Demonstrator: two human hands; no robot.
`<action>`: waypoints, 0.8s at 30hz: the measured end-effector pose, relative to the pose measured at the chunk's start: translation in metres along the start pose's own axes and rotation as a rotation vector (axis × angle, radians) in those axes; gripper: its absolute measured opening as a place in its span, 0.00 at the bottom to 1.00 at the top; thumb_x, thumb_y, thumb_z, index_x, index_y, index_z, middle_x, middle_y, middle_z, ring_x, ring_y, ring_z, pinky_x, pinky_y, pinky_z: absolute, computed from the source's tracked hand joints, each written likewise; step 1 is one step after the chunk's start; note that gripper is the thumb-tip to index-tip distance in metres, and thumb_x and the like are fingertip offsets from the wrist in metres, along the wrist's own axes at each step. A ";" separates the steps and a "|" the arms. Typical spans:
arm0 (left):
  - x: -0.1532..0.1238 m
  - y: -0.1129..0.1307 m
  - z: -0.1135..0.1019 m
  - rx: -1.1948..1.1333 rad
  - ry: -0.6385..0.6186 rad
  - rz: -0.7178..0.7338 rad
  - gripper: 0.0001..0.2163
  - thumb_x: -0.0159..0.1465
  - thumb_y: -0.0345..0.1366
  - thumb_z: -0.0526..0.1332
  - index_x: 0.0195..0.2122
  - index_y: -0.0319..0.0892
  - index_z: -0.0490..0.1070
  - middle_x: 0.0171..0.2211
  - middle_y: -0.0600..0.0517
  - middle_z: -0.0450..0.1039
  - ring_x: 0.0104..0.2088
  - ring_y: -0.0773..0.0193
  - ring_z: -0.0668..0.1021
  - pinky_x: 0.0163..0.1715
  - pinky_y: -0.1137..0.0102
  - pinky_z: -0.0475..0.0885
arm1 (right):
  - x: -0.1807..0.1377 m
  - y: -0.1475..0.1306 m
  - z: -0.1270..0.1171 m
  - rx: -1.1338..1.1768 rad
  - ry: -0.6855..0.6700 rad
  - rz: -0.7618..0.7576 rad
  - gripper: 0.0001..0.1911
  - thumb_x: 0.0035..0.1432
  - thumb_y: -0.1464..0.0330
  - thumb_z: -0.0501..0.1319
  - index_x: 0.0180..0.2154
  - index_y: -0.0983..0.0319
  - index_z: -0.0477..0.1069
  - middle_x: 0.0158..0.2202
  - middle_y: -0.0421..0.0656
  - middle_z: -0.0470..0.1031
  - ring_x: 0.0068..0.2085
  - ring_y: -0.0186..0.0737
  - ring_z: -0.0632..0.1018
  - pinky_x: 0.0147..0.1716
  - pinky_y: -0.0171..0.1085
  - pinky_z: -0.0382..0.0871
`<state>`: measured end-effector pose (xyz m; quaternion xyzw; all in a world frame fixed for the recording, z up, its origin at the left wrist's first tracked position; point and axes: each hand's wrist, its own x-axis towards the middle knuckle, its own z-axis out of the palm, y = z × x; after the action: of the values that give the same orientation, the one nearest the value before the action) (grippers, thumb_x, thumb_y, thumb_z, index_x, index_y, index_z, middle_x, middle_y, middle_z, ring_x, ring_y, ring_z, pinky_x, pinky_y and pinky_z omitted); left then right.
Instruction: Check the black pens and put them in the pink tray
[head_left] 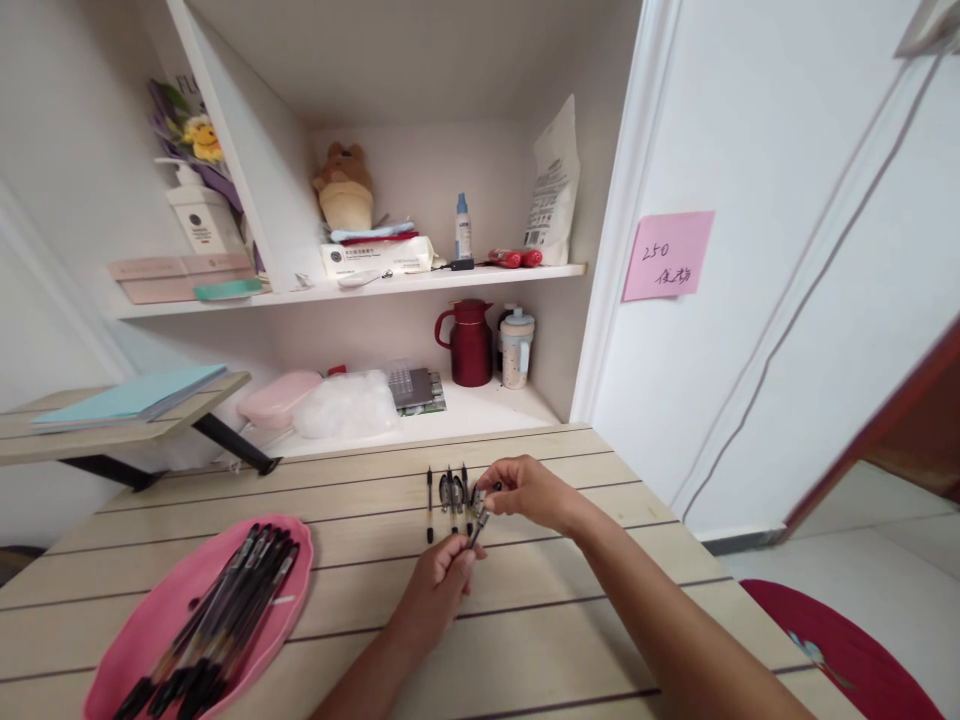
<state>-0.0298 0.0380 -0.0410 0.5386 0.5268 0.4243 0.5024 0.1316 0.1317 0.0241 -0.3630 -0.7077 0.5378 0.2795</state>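
Observation:
My left hand [439,580] is closed on the lower end of a pen [478,525], which slants up to the right. At its upper part, my right hand [525,490] pinches with thumb and fingers, partly covering it. A small dark tip shows beside the right thumb; I cannot make out what it belongs to. Just left of the hands, a black pen [430,505] lies on the table [570,620], with two more beside it. Among these lie small black and silvery pieces [452,493], too small to name. A pink tray [112,655] at the left holds several capped black pens [240,610].
Behind the table stands a white shelf [300,298] with a red jug [471,345], a light tumbler [516,350] and a plastic bag [349,405]. A raised wooden stand [157,428] bears blue paper [135,393]. A red round seat [847,655] is at lower right.

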 end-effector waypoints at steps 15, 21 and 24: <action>-0.003 0.003 -0.001 0.090 0.156 0.112 0.13 0.56 0.42 0.53 0.33 0.37 0.70 0.15 0.59 0.57 0.18 0.71 0.60 0.19 0.76 0.55 | 0.005 0.008 0.025 0.061 0.095 -0.003 0.08 0.43 0.65 0.61 0.26 0.64 0.69 0.15 0.35 0.64 0.18 0.28 0.64 0.18 0.29 0.55; -0.004 0.035 -0.016 0.205 0.267 0.211 0.14 0.57 0.40 0.51 0.40 0.40 0.69 0.19 0.57 0.63 0.20 0.69 0.66 0.22 0.75 0.61 | 0.002 -0.003 0.001 0.117 0.255 -0.004 0.15 0.49 0.58 0.55 0.33 0.63 0.67 0.27 0.40 0.71 0.22 0.29 0.69 0.20 0.29 0.59; -0.009 0.061 -0.055 0.536 0.444 0.353 0.11 0.53 0.37 0.55 0.35 0.42 0.73 0.31 0.51 0.71 0.34 0.62 0.72 0.36 0.71 0.65 | 0.005 0.003 -0.007 0.023 0.324 0.044 0.12 0.49 0.61 0.55 0.26 0.64 0.66 0.24 0.40 0.71 0.20 0.28 0.68 0.19 0.29 0.59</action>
<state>-0.0758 0.0374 0.0276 0.6282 0.6141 0.4576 0.1371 0.1348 0.1396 0.0229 -0.4572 -0.6390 0.4865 0.3821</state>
